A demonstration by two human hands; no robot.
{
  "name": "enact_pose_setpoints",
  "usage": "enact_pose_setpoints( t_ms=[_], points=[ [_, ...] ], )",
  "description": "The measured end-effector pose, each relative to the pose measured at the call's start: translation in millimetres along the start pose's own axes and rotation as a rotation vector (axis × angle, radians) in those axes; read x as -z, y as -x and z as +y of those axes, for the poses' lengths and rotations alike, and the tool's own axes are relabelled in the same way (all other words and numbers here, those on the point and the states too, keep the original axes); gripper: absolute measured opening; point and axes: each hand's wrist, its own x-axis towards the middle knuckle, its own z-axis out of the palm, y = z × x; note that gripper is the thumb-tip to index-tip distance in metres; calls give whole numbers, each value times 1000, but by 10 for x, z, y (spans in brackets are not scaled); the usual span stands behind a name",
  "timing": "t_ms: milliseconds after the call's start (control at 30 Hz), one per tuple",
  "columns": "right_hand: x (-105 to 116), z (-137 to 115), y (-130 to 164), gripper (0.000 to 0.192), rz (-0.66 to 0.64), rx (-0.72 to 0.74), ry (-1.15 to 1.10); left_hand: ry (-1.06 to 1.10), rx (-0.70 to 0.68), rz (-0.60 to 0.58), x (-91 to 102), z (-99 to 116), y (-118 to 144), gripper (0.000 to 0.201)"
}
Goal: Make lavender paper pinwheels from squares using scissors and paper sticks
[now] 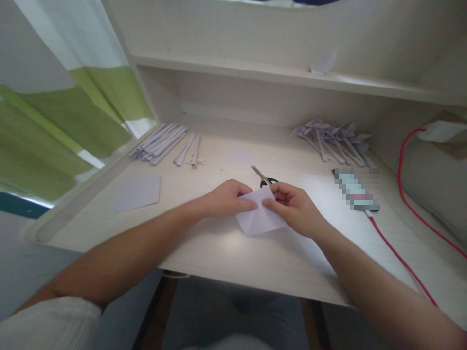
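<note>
Both hands met over a creased pale paper (260,218) near the desk's (226,253) front edge. The left hand (228,198) pressed one side of the top corner flat with fingers together, seemingly to pin it, while the right hand (295,206) pinched the corner's other side between thumb and fingers, lifting it slightly off the desk. Scissors (263,177) lay just behind the paper, within easy reach. Folded strips (164,143) lay in a row at the far left, a heap of finished folded pieces (333,138) at the far right (sorted apart, it seemed). A spare sheet (137,193) lay left, and a red cable (401,260) ran along the right.
</note>
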Motion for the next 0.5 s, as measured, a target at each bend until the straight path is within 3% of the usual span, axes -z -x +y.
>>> enact_pose_setpoints(
  t_ms=[133,267,400,500],
  points=[
    [21,-68,32,48,189,298,303,15,74,147,-26,-18,-27,23],
    [87,-209,97,40,84,590,698,128,123,253,-24,-16,-77,22],
    [94,-257,115,39,17,665,933,303,175,265,-14,-16,-101,24],
    [86,-227,94,26,66,692,886,426,173,253,-12,-5,-94,25]
  ],
)
